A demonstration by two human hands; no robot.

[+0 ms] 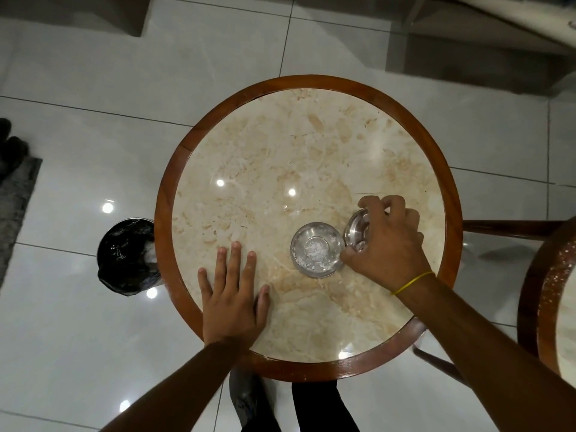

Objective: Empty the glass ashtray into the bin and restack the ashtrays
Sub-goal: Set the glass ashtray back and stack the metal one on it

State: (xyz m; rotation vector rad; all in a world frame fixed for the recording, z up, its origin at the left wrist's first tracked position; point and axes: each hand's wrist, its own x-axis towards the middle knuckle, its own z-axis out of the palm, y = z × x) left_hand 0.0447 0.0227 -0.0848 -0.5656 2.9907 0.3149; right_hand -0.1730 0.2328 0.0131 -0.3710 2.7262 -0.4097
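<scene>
On table (311, 145), R hand (386, 244) gripping tilted ashtray (357, 226), no labels

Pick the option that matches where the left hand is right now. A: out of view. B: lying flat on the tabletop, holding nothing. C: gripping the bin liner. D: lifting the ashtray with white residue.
B: the left hand lies palm down with fingers spread on the marble table, apart from the ashtray with white residue.
</scene>
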